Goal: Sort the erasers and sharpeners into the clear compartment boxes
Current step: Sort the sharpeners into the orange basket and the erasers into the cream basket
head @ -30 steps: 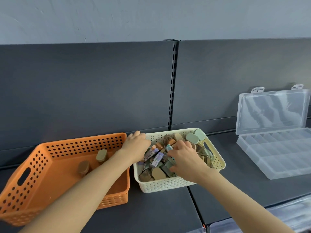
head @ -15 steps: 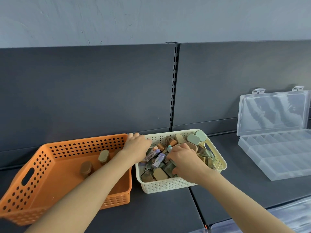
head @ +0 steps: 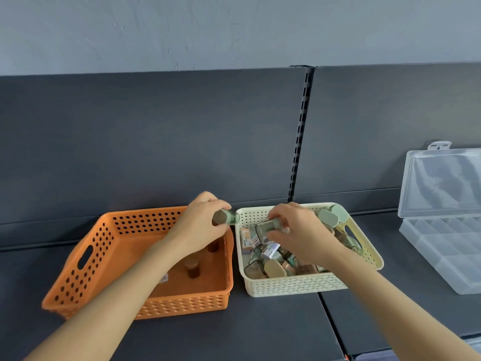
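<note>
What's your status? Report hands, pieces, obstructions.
Left hand grips green oval piece over orange basket. Right hand grips second piece over cream basket. Clear compartment box open, right; path unobstructed.

The left basket [head: 78, 259] (two pieces [head: 192, 267] inside) sat just beside the right basket [head: 291, 285] of erasers and sharpeners [head: 273, 267]; the compartment box [head: 442, 246] lay well apart, rightward.

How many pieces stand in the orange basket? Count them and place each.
2. One upright piece stands mid-floor of the orange basket; a second piece stands farther back, partly under the left hand. The left forearm may hide more.
</note>
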Tool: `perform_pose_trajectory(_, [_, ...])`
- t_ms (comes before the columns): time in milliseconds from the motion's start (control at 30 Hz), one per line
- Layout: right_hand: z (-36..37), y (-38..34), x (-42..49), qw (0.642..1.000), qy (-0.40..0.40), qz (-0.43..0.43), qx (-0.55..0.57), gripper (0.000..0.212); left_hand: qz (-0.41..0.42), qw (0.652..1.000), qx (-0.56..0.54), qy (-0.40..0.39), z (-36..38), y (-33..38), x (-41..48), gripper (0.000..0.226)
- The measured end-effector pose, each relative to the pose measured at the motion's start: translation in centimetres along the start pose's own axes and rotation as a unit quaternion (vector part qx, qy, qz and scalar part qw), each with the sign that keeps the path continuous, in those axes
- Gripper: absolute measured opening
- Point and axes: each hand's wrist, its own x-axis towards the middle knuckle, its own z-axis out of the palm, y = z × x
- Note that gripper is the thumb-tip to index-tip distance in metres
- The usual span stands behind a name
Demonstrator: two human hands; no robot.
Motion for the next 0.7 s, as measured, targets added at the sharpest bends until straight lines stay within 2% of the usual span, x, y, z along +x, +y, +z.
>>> perform_pose_trajectory(233, [3.9, -5.0, 1.7, 0.997, -0.013, -0.059, 0.052, 0.04, -0.05, 0.998, 0.038, -0.004, -2.7, -3.5, -4.3, 0.047])
perform_pose_trajectory(367, [5.8, -7.2, 2.6, 0.994, -0.052, -0.079, 0.046, 0.038, -0.08, 0.995, 0.066, -0.004, -4.6, -5.5, -6.3, 0.046])
perform_pose_trajectory(567, [9.5, -9.3, 3.0, 0.97, -0.175, -0.166, -0.033, 0.024, -0.134, 0.981, 0.082, -0.118, -5.9, -8.3, -8.6, 0.032])
perform_pose_trajectory(700, [10.6, -10.0, 3.0, 0.957, -0.224, -0.166, -0.084, 0.021, -0.131, 0.977, 0.082, -0.147, -5.7, -8.8, -8.9, 0.028])
